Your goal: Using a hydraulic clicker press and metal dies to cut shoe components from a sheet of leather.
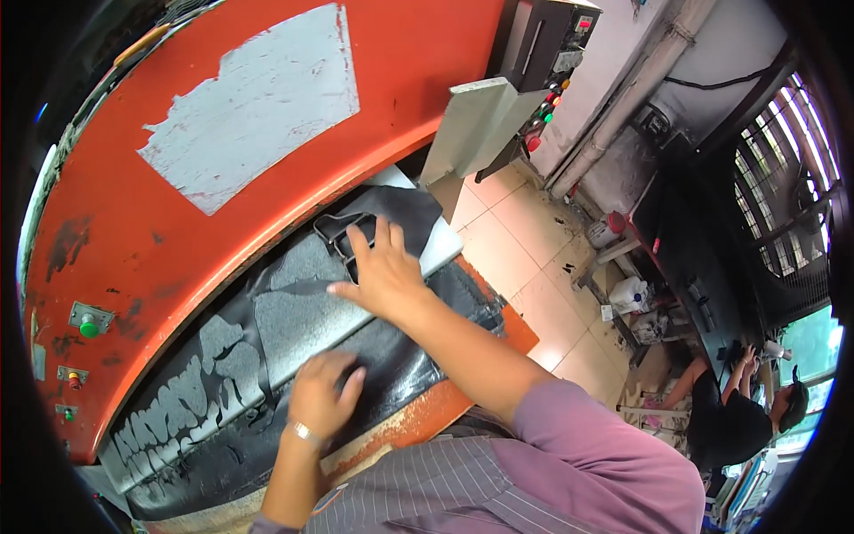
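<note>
My right hand (pixel 382 271) reaches over the right end of a pale cutting board (pixel 294 325), its fingers spread and its thumb held apart. Its fingertips are at a thin metal-edged frame, which looks like a cutting die (pixel 331 237). The die rests on a piece of black sheet material (pixel 409 206); the hand hides part of it. Nearer to me, my left hand (pixel 322 392) hovers by the board's front edge. Its fingers are smeared by motion, but the thumb stands apart and nothing shows between them. Black cut scraps (pixel 227 343) with gaps lie across the board's left part.
A large orange machine beam (pixel 267 214) curves over the board, with a green button (pixel 89 329) at its left. A metal bracket (pixel 471 129) stands by the far end. Shiny black sheet (pixel 400 343) covers the near ledge. A person (pixel 738 405) sits at a dark table, right.
</note>
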The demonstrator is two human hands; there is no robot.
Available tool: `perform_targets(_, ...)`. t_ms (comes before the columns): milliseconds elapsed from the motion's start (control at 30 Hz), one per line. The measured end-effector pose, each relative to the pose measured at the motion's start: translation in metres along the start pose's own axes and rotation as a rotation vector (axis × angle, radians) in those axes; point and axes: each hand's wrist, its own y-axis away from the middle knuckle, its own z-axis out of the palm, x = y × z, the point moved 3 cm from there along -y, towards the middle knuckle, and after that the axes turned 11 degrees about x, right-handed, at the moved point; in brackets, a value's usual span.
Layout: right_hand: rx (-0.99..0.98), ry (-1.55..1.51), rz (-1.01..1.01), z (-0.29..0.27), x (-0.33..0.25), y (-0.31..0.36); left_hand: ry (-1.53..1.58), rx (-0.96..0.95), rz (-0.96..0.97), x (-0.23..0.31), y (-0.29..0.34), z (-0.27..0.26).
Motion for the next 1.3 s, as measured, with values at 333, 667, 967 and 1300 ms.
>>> perform_targets(333, 0.006, -0.304, 0.107, -0.021, 0.085, -0.062, -0.203, 0.127, 0.071, -0.004, -0.048, 0.065)
perform_targets(667, -0.082, -0.340, -0.029, -0.026, 0.143, -0.041, 0.041, 0.168, 0.037, 0.022, -0.080, 0.106)
perform_targets(967, -0.123, -0.408, -0.150, -0.027, 0.183, -0.026, 0.090, 0.049, 0.005, 0.024, -0.080, 0.116)
perform_targets(1300, -0.096, -0.222, -0.274, -0.034, 0.172, -0.027, 0.204, 0.142, -0.026, 0.012, -0.078, 0.113)
